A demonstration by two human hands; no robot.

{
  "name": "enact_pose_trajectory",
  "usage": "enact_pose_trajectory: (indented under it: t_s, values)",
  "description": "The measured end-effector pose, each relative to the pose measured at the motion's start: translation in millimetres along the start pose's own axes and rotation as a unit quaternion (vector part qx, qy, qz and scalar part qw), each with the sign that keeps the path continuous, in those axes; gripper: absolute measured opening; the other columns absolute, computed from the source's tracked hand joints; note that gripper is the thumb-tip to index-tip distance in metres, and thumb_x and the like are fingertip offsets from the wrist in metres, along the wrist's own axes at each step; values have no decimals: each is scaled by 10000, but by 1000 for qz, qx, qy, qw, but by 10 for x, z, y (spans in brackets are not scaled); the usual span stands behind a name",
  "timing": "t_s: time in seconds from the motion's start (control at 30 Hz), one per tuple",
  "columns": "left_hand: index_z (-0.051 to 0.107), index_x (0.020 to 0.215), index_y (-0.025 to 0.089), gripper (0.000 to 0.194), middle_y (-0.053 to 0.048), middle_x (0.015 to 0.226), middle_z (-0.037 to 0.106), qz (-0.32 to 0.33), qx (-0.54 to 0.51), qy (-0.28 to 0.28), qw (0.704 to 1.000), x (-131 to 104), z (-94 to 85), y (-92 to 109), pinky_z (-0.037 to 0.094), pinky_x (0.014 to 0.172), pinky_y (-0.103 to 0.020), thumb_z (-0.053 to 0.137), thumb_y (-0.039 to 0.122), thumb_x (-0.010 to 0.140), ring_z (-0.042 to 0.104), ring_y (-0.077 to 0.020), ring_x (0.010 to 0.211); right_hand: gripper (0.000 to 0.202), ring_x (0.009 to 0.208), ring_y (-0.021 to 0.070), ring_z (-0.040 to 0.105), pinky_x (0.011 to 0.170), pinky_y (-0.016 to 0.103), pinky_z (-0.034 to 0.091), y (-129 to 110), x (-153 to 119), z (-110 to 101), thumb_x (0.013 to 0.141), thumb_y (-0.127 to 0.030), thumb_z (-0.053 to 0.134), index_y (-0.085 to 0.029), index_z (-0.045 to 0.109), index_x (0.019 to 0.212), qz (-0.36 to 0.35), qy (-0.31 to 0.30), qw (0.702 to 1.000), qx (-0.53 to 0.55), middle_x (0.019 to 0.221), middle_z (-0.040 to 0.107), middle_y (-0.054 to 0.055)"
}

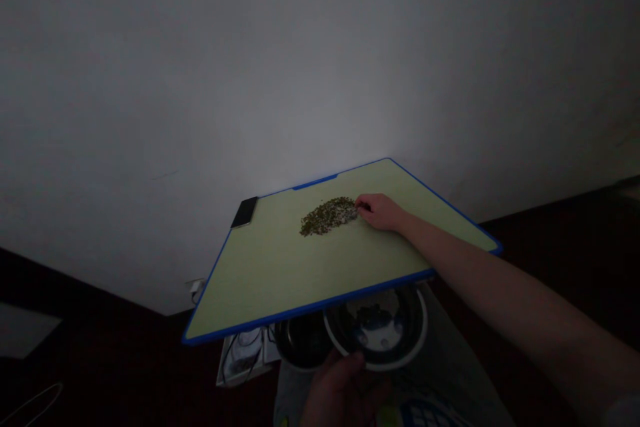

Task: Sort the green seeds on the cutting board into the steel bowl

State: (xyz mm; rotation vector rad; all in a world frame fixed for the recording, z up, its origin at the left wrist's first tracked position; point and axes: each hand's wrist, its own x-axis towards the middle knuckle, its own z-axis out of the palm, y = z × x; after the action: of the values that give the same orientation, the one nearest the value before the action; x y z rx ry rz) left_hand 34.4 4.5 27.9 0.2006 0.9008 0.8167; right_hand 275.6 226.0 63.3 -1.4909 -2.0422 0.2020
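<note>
A pile of small greenish-brown grains, perhaps beans or seeds, lies spread on the pale yellow-green board with a blue rim. At the pile's right end, my right hand has its fingers curled and pinched together; whatever is between the fingertips is too small to make out. Below the board's near edge, my left hand grips the near rim of a round bowl with a pale edge. Some dark stuff lies inside this bowl, whose far part is hidden under the board.
A dark phone-like slab lies at the board's left corner. Another dark bowl stands left of the held one. Below is a white box with cables. A plain wall rises behind the board, with a plug low down.
</note>
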Motion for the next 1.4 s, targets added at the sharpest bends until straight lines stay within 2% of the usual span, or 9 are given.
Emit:
enact_pose_trajectory:
  t_s: [0.2, 0.67, 1.1, 1.27, 1.4]
  values:
    - [484, 1316, 151, 566, -97, 877, 808, -8, 3, 19, 1000, -4, 17, 0, 534, 801, -410, 625, 86, 773, 749, -300, 896, 215, 772, 169, 591, 700, 253, 384, 11, 11, 3, 847, -183, 495, -158, 687, 940, 4, -1, 1000, -4, 870, 710, 67]
    - [432, 1364, 176, 620, -75, 861, 810, -6, 16, 42, 999, -27, 54, 26, 533, 760, -386, 608, 80, 778, 759, -258, 788, 192, 748, 166, 585, 692, 259, 389, 16, 27, 52, 849, -194, 508, -168, 681, 928, -10, -3, 1000, 17, 856, 704, 66]
    - [509, 1295, 174, 559, -80, 864, 808, -5, 2, 19, 1000, 13, 7, 6, 538, 767, -389, 637, 82, 758, 758, -271, 814, 211, 823, 182, 603, 737, 268, 396, -23, 46, 70, 869, -200, 500, -167, 681, 972, -6, -4, 1000, 2, 930, 713, 81]
    - [512, 1294, 177, 580, -81, 877, 808, -6, 9, 31, 999, 4, 15, 6, 537, 775, -399, 666, 94, 742, 756, -278, 821, 200, 767, 173, 591, 701, 262, 388, -32, 48, 77, 860, -207, 507, -173, 681, 954, -5, -13, 1000, 2, 854, 703, 64]
    - [484, 1336, 193, 637, -72, 872, 810, 1, 5, 20, 1000, -8, 34, 11, 537, 773, -411, 663, 83, 734, 753, -298, 857, 189, 776, 174, 590, 704, 262, 383, -55, 43, 70, 858, -204, 507, -174, 677, 936, -8, -11, 1000, -3, 857, 701, 64]
